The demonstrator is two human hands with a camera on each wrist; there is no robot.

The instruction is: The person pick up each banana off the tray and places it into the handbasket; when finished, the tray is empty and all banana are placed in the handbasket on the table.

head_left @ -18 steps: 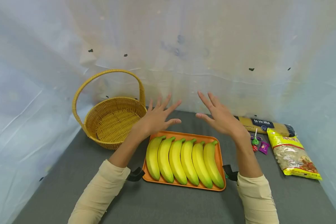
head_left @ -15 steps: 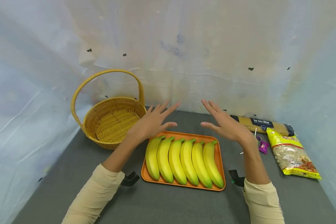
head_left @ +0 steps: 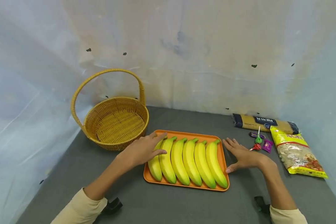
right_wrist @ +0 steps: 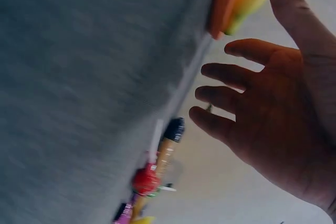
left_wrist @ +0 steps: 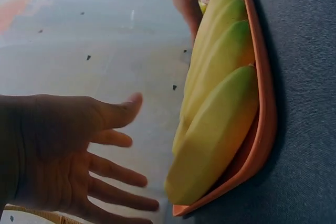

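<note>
My left hand point(head_left: 141, 151) hangs just above the left end of the orange tray point(head_left: 223, 161), fingers straight and spread, gripping nothing; the fingertips reach over the top of the leftmost banana point(head_left: 155, 161), though I cannot tell whether they touch it. In the left wrist view the palm point(left_wrist: 58, 156) is open beside that same banana point(left_wrist: 218, 140), with a gap between skin and fruit. My right hand point(head_left: 242, 155) is at the tray's right edge, fingers relaxed and extended, holding nothing; the thumb lies close to the tray's near right corner. In the right wrist view the fingers point(right_wrist: 236, 77) are loose and apart, a little off the tray corner point(right_wrist: 223, 9).

The tray sits near the middle of the grey tabletop point(head_left: 170, 205), long side towards me, and carries six bananas side by side, stems pointing to the far edge; the rightmost banana point(head_left: 216, 161) lies against the tray's right rim.

Towards the far left corner stands a woven basket point(head_left: 116, 124) with an upright hoop handle, just beyond my left hand. Along the far right edge lies a spaghetti packet point(head_left: 264, 123). In front of it are a green lollipop point(head_left: 258, 139), a red lollipop point(head_left: 254, 147) and a purple sweet point(head_left: 267, 145), near my right fingertips but apart from them. A yellow bag of nuts point(head_left: 295, 152) lies by the right edge.
</note>
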